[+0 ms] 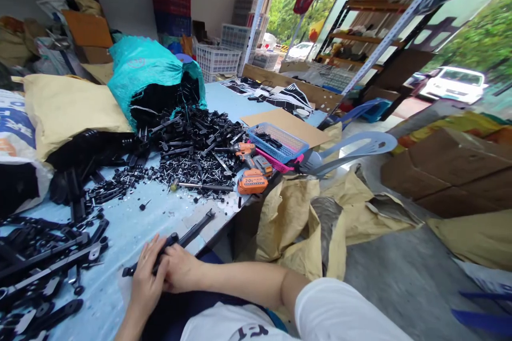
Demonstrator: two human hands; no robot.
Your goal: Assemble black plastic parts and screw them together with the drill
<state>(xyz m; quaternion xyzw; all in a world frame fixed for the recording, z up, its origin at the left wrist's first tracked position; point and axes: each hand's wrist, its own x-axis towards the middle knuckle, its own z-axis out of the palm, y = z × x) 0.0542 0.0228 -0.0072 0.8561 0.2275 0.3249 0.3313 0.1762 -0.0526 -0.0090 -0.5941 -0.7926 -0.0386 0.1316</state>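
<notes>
The person is wearing a white short-sleeved T-shirt with dark lettering and dark trousers; left hand and right hand are showing bare.

Hands: a long black strip is held at the near edge by the left hand and right hand.
Surface: the pale blue table is strewn with black parts.
Far right: an orange drill is laid beside a blue basket.

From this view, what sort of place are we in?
Probably a small assembly workshop: heap of black plastic parts on a blue worktable, an orange cordless drill; left hand and right hand grip a long black part.
</notes>
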